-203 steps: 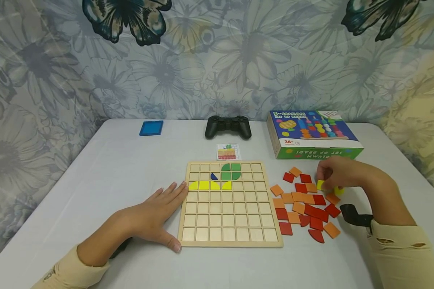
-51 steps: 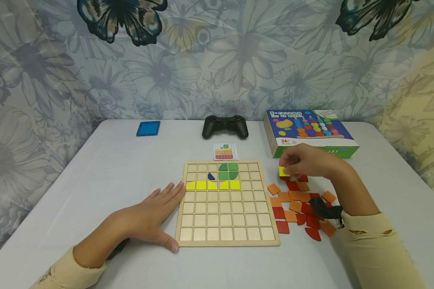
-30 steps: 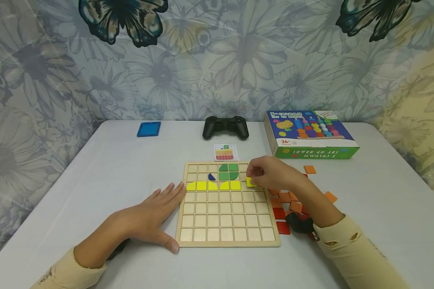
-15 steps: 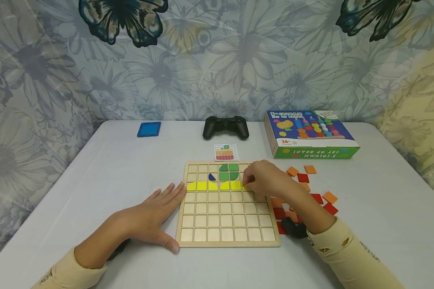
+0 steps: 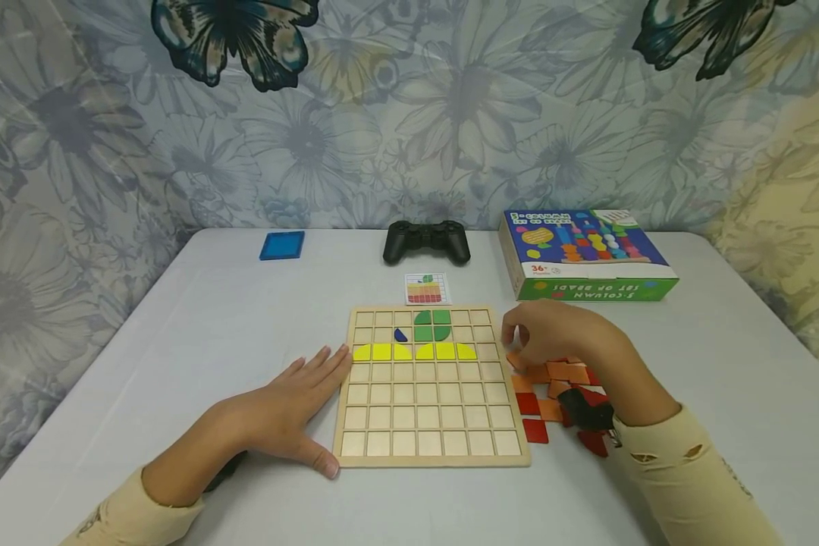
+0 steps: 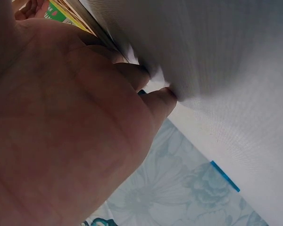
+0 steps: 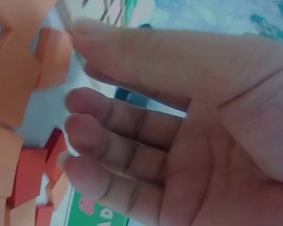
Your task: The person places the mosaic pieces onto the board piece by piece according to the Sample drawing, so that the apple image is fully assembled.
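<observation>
A wooden grid board [image 5: 433, 460] lies in front of me. Its third row carries several yellow pieces [image 5: 445, 351], with green pieces [image 5: 433, 326] and a small blue piece [image 5: 400, 334] above. My left hand [image 5: 283, 413] lies flat at the board's left edge, fingers straight and spread. Just beyond the right edge hovers my right hand [image 5: 560, 334], fingers loosely bent, thumb and index fingertips close over an orange tile [image 5: 516, 362]. The right wrist view shows nothing between the fingers of that hand [image 7: 188, 113]; orange tiles [image 7: 12, 77] lie ahead of its fingertips.
Orange and red tiles [image 5: 535, 431] lie loose right of the board, partly hidden under my right arm. Behind the board sit a pattern card [image 5: 426, 289], a black game controller [image 5: 426, 243] and a toy box [image 5: 587, 254]. A blue square tray [image 5: 282, 246] is at back left.
My right hand carried yellow pieces from the right onto the third row, the last one a curved-corner piece, let go and moved back right to the tiles. The left hand stayed in place.
</observation>
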The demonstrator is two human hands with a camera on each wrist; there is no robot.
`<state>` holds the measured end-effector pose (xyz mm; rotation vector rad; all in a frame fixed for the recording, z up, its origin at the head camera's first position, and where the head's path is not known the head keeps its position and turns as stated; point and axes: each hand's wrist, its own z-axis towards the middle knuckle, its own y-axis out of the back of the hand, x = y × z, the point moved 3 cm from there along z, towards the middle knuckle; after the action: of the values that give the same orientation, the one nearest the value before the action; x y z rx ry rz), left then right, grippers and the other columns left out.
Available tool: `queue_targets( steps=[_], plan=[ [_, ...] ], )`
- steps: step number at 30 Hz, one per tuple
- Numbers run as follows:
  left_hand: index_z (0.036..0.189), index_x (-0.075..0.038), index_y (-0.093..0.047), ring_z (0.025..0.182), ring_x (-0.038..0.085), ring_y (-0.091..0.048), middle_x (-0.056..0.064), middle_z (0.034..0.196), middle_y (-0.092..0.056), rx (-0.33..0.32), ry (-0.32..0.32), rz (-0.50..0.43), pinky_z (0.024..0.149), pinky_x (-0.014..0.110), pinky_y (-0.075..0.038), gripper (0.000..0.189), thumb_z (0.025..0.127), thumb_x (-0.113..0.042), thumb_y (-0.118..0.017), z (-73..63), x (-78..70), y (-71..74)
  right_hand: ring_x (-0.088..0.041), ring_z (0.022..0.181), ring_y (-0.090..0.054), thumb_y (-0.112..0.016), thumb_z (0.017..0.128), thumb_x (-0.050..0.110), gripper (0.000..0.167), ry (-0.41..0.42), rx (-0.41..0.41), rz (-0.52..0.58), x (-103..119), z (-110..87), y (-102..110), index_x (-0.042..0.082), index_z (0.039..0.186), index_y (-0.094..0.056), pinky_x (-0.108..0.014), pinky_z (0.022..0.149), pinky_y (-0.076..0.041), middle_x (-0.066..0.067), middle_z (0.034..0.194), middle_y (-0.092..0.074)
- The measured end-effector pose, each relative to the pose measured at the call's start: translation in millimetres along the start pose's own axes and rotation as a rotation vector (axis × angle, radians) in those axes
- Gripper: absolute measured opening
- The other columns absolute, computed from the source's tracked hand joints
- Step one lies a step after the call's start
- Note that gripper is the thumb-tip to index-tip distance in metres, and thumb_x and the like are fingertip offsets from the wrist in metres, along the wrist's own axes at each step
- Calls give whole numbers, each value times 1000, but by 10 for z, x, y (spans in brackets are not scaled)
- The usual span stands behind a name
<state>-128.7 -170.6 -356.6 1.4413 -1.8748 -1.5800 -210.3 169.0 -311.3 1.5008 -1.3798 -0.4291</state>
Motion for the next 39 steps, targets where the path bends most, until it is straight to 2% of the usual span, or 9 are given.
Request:
queue_targets(
  steps=[4, 10, 15, 18, 22, 25, 27, 32, 39],
  plan=[
    [162, -13, -4, 152, 27, 6, 2, 167, 3, -3, -7, 3, 120, 53, -4, 142, 59, -82, -71, -2, -2, 4, -20, 78, -55, -82, 78, 9, 21, -20, 39, -16, -39, 31, -36, 13, 91, -67, -34, 67, -51, -2, 83, -61],
    [163, -14, -4, 152, 26, 6, 2, 167, 3, 1, 5, 1, 120, 53, -4, 143, 58, -82, -72, 2, -8, 9, -21, 77, -54, -85, 76, 9, 23, 2, 7, -42, -43, 50, -45, 12, 87, -65, -35, 67, -49, -1, 81, -59],
    [162, -11, -5, 152, 28, 5, 4, 167, 2, -6, -22, 3, 120, 53, -4, 141, 60, -82, -71, 2, -11, 10, -20, 76, -53, -80, 77, 4, 19, 35, -3, -14, -62, 36, -8, 12, 85, -65, -33, 66, -49, -1, 80, -59],
    [162, -11, -5, 152, 28, 5, 5, 168, 2, -7, -30, 0, 120, 54, -4, 141, 60, -82, -71, 5, -10, 8, -18, 73, -53, -75, 80, 0, 15, 67, -4, 33, -63, 0, 37, 12, 84, -66, -32, 64, -49, 0, 78, -59],
    [162, -11, -4, 152, 28, 6, 4, 167, 3, -4, -24, 4, 120, 53, -4, 141, 60, -82, -71, 2, -4, 4, -18, 70, -56, -73, 86, -1, 11, 127, -79, 106, -34, -34, 101, 10, 84, -69, -31, 64, -52, 0, 78, -62],
    [162, -12, -4, 152, 27, 6, 3, 167, 4, 4, -11, 5, 120, 53, -4, 142, 59, -83, -70, -1, 1, 2, -19, 69, -61, -72, 90, 1, 6, 160, -138, 206, 25, -15, 113, 6, 87, -71, -35, 66, -56, -2, 78, -65],
    [162, -13, -3, 152, 27, 6, 2, 167, 4, 6, -12, 2, 120, 53, -3, 142, 59, -83, -70, 5, -1, 6, -20, 69, -64, -71, 92, 3, 4, 158, -148, 291, 77, 10, 97, 5, 88, -72, -38, 68, -58, -4, 78, -67],
    [162, -11, -5, 152, 28, 5, 4, 167, 3, -8, -35, -7, 120, 53, -4, 140, 61, -82, -70, -2, -1, 11, -22, 71, -66, -70, 92, 1, 5, 195, -130, 445, 277, 150, -1, 3, 88, -73, -40, 71, -59, -6, 77, -69],
    [162, -12, -5, 152, 27, 4, 3, 167, 3, -11, -19, -4, 120, 52, -3, 141, 60, -83, -70, 0, 19, 5, -22, 69, -69, -72, 88, -4, 6, 232, -40, 540, 644, 384, -209, 2, 85, -73, -36, 69, -59, -7, 76, -70]
  ],
)
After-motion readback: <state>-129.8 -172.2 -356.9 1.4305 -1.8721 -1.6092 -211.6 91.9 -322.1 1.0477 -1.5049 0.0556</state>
